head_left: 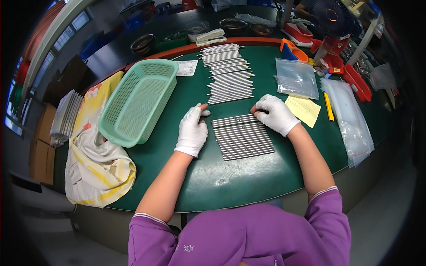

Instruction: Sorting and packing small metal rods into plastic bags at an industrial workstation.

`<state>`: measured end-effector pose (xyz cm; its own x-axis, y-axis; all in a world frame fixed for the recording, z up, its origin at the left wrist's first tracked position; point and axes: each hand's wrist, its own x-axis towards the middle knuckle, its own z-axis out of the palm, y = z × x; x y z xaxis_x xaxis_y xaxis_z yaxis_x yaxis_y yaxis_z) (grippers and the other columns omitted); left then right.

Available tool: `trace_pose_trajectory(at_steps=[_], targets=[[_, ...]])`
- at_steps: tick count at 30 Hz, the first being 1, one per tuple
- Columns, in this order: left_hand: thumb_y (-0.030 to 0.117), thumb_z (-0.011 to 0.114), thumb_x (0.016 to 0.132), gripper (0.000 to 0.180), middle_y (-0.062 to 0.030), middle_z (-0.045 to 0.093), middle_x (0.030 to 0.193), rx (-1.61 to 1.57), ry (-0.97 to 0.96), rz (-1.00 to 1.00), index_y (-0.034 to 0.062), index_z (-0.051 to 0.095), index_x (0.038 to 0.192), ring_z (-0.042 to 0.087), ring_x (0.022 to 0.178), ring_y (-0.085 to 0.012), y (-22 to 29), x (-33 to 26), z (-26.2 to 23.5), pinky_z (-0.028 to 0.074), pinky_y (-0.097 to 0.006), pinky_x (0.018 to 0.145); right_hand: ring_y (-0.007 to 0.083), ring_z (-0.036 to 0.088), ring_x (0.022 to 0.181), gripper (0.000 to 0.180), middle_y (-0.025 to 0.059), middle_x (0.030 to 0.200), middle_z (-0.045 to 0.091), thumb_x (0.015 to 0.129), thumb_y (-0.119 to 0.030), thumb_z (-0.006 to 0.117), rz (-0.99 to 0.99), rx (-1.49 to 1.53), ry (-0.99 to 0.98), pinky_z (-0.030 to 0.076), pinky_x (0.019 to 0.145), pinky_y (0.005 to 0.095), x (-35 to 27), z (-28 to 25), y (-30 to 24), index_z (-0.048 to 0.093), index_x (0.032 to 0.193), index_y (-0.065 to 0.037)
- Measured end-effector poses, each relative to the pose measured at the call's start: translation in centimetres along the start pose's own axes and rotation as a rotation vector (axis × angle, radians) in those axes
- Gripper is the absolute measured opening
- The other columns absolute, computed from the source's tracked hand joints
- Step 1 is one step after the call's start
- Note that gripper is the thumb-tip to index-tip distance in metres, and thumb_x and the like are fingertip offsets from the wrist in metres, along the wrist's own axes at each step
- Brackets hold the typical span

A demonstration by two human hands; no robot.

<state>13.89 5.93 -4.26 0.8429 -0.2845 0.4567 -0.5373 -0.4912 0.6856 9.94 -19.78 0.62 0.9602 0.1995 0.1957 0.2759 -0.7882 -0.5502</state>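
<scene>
Thin silvery metal rods [244,139] lie side by side in a neat block on the green tabletop, with a small upper group [233,120] set slightly apart from the rest. My left hand [191,133], in a white glove with bare fingertips, rests left of the block; its bent thumb and index finger are apart, with nothing visible between them. My right hand [276,115], gloved the same way, has its fingers pinched at the right end of the upper rods; the contact is partly hidden. Beyond both hands lies a looser stack of similar rods [228,75], their ends uneven.
A pale green plastic basket [153,113] stands left, beside a yellow-and-white cloth [100,164]. To the right are clear plastic bags [297,79], a yellow paper [304,111], a yellow marker [328,106] and an orange tape dispenser [295,51]. Metal bowls [233,24] stand behind the raised rim.
</scene>
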Motion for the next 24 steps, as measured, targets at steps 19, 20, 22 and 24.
trace_pose_trajectory(at_steps=[19, 20, 22, 24], targets=[[0.002, 0.063, 0.071, 0.014, -0.0137, 0.061, 0.107, 0.146, -0.031, 0.063, 0.0034, 0.062, 0.085, 0.051, 0.114, -0.0347, 0.8, 0.0, -0.3, 0.041, -0.038, 0.096, 0.0228, 0.059, 0.085, 0.012, 0.0103, 0.086, 0.058, 0.079, -0.009, 0.062, 0.184, 0.103, 0.077, 0.046, 0.079, 0.0301, 0.4, 0.0, 1.5, 0.067, 0.09, -0.005], [0.002, 0.063, 0.071, 0.015, -0.0138, 0.06, 0.108, 0.14, -0.021, 0.056, 0.0035, 0.061, 0.086, 0.051, 0.114, -0.0346, 0.9, 0.0, -0.3, 0.042, -0.038, 0.096, 0.0251, 0.059, 0.086, 0.013, 0.0113, 0.085, 0.058, 0.078, -0.01, 0.063, 0.142, 0.09, 0.065, 0.047, 0.079, 0.0316, 0.4, 0.2, 1.3, 0.067, 0.089, -0.006], [0.002, 0.063, 0.071, 0.015, -0.014, 0.06, 0.109, 0.133, -0.008, 0.043, 0.0036, 0.061, 0.086, 0.051, 0.114, -0.0345, 1.0, 0.0, 0.0, 0.042, -0.038, 0.096, 0.0259, 0.058, 0.084, 0.012, 0.011, 0.084, 0.057, 0.077, -0.011, 0.064, 0.102, 0.037, 0.073, 0.047, 0.078, 0.032, 0.4, 0.3, 0.9, 0.068, 0.088, -0.008], [0.004, 0.064, 0.07, 0.01, -0.0155, 0.06, 0.107, 0.09, 0.061, 0.047, 0.0049, 0.06, 0.079, 0.052, 0.11, -0.0357, 0.8, 0.1, 0.2, 0.042, -0.04, 0.094, 0.0277, 0.058, 0.084, 0.01, 0.0117, 0.086, 0.057, 0.076, -0.011, 0.064, 0.042, -0.07, 0.072, 0.048, 0.076, 0.0343, 0.7, 0.2, 0.9, 0.067, 0.084, -0.008]])
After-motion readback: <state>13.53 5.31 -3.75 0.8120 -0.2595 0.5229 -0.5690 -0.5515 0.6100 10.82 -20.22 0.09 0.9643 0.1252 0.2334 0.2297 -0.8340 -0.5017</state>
